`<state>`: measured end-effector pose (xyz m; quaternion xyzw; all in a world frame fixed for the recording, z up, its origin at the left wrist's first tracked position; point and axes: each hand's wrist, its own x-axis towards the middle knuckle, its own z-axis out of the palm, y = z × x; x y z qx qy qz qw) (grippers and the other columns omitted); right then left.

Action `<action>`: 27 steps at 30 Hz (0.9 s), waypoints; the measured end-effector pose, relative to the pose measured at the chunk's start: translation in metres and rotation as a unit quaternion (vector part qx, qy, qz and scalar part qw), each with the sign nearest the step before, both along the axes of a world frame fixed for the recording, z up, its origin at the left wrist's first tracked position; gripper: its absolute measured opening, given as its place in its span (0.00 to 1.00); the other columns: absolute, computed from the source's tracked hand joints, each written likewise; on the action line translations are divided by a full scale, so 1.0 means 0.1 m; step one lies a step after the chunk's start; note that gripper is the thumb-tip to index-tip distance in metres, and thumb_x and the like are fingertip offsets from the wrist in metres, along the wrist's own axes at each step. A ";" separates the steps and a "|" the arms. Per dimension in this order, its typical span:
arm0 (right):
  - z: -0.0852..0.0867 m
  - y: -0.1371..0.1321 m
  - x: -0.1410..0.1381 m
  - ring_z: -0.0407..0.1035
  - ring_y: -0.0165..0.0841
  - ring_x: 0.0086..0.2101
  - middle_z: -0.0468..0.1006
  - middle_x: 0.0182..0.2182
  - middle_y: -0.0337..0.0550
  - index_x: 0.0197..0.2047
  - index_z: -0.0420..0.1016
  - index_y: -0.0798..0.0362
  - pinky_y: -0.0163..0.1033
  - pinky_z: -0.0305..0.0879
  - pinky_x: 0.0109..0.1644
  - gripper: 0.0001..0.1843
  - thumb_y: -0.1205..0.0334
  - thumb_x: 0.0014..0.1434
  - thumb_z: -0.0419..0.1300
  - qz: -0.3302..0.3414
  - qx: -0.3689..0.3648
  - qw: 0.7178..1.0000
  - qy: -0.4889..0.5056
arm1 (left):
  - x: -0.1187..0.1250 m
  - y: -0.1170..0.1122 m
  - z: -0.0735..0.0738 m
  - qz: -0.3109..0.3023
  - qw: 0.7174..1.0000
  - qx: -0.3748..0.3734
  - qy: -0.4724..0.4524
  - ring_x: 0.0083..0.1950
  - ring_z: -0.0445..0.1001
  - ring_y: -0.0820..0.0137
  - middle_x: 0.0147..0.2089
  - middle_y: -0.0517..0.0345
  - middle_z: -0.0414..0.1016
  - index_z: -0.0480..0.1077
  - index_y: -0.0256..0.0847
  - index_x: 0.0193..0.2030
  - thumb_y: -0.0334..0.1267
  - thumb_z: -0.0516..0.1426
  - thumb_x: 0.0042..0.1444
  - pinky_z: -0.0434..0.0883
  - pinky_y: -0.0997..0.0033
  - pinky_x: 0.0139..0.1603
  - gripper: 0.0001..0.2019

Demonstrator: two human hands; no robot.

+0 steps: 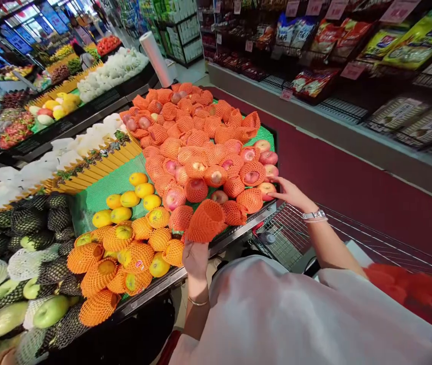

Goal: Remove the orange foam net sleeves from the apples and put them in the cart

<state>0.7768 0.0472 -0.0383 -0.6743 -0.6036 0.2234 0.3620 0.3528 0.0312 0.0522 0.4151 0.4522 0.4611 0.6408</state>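
Our left hand (196,259) grips foam net (206,220), six o'clock of apple pile (196,137): likely light, squashy. Right hand (291,193), fingers parted, touches bare apple (266,190), four o'clock: probably firm, slick, bruisable; we'd cup its middle.

Net (206,221): matt, rough plastic foam. Apple (266,191): smooth (slightly glossy). Cart (290,230): metal wire. Shirt (265,314): matt cloth.

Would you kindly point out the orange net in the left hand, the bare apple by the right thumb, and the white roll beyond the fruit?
Orange net (206,221): head view, middle of its mesh side.
Bare apple (265,191): head view, its skin.
White roll (155,59): head view, middle of its side.
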 end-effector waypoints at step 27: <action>0.37 -0.19 -0.18 0.64 0.58 0.58 0.67 0.60 0.57 0.64 0.59 0.49 0.64 0.59 0.62 0.48 0.35 0.46 0.67 -0.156 0.083 0.984 -0.013 | 0.30 -0.15 -0.38 0.138 0.952 -0.064 -0.264 0.37 0.72 0.72 0.38 0.58 0.76 0.75 0.51 0.45 0.44 0.62 0.57 0.66 0.62 0.50 0.10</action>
